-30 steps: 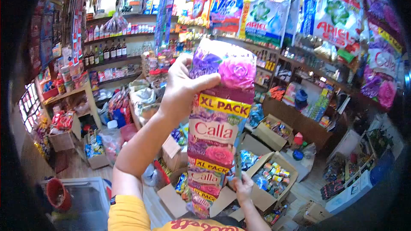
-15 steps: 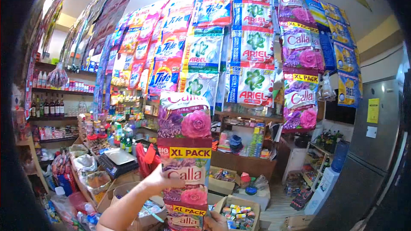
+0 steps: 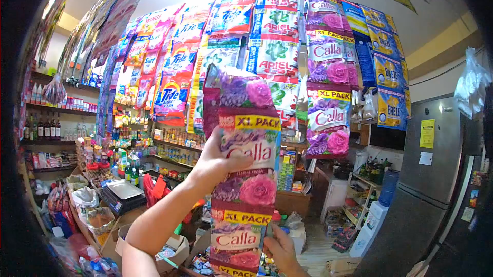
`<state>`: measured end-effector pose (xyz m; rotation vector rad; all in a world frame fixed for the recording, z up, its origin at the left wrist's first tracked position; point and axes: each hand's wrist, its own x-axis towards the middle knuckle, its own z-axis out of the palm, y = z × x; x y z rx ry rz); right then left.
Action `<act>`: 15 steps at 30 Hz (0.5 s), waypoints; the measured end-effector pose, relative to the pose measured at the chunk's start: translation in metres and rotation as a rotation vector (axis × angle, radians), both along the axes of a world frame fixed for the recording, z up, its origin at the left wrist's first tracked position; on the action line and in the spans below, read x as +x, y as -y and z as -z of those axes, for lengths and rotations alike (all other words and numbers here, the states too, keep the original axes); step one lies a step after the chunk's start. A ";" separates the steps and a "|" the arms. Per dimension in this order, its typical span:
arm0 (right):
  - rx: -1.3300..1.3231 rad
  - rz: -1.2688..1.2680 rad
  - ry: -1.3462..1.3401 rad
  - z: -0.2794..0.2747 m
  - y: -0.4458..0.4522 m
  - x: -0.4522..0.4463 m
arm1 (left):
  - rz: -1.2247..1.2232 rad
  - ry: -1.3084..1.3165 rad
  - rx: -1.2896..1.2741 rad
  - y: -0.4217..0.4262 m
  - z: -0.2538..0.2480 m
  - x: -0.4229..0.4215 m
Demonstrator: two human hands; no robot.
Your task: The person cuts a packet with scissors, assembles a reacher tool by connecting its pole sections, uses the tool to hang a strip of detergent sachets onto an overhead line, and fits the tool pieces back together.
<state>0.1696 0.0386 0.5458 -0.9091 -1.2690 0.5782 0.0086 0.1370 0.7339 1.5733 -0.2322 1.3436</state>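
A joined strip of Calla detergent packs [image 3: 243,189] hangs upright in front of me, its top pack folding back. My left hand [image 3: 226,156] is closed around the strip's left edge, thumb across the front of an upper pack. Lower down, my right hand [image 3: 282,248] grips the right edge, its thumb showing and its other fingers partly hidden. Behind the raised strip hang rows of Ariel packs [image 3: 275,56]. To their right is another hanging Calla strip [image 3: 328,117], apart from the one I hold.
Tide packs [image 3: 172,97] and Breeze packs [image 3: 390,71] hang in the same row. A weighing scale [image 3: 123,195] sits on the left counter. At right stand a water dispenser [image 3: 368,228] and a grey refrigerator [image 3: 429,169]. An open cardboard box [image 3: 167,261] lies below my left arm.
Both hands have raised the Calla strip and carried it to the right, toward the hanging rows. Its top pack now tilts and folds back. The view has turned slightly right.
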 end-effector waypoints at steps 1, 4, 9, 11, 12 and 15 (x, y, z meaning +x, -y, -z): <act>0.030 0.020 0.002 0.002 0.000 0.011 | -0.026 -0.014 0.048 0.001 -0.009 0.005; 0.102 0.091 0.073 0.003 0.013 0.031 | 0.034 0.060 0.110 0.004 -0.035 0.018; 0.044 0.165 -0.054 0.049 0.028 0.052 | -0.055 0.092 0.054 -0.001 -0.059 0.026; -0.059 0.200 -0.177 0.059 0.033 0.057 | -0.074 0.033 0.067 -0.007 -0.059 0.034; -0.034 0.188 -0.112 0.045 0.039 0.052 | -0.065 -0.009 0.058 -0.007 -0.057 0.037; 0.003 0.086 -0.183 0.030 0.043 0.055 | 0.029 -0.014 0.028 0.001 -0.045 0.048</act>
